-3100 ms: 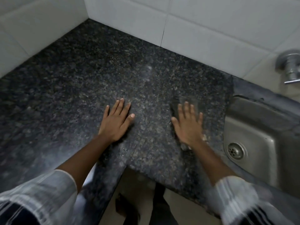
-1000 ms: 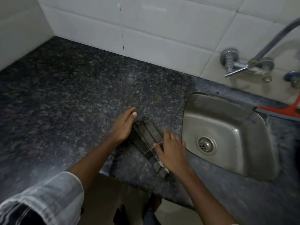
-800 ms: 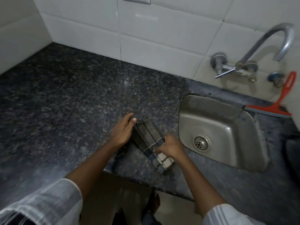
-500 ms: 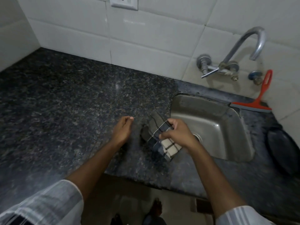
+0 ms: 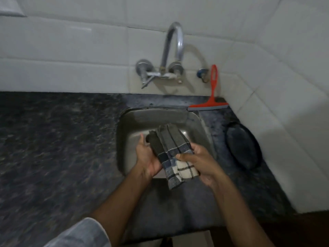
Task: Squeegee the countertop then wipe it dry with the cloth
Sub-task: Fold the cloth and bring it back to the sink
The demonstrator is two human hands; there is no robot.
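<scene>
A folded checked cloth (image 5: 173,150), dark grey with a white and blue end, hangs over the steel sink (image 5: 128,139). My right hand (image 5: 201,162) grips its near end from the right. My left hand (image 5: 147,157) cups it from the left and underneath. The red squeegee (image 5: 211,98) leans against the tiled wall behind the sink's right corner, with its blade on the dark granite countertop (image 5: 53,139).
A curved tap (image 5: 172,50) juts from the wall above the sink. A dark round pan (image 5: 243,145) lies on the counter right of the sink, close to the side wall. The counter's front edge runs along the bottom.
The cloth came off the countertop in my right hand and moved right, over the sink. My left hand left the counter and joined it on the cloth. The view swung right.
</scene>
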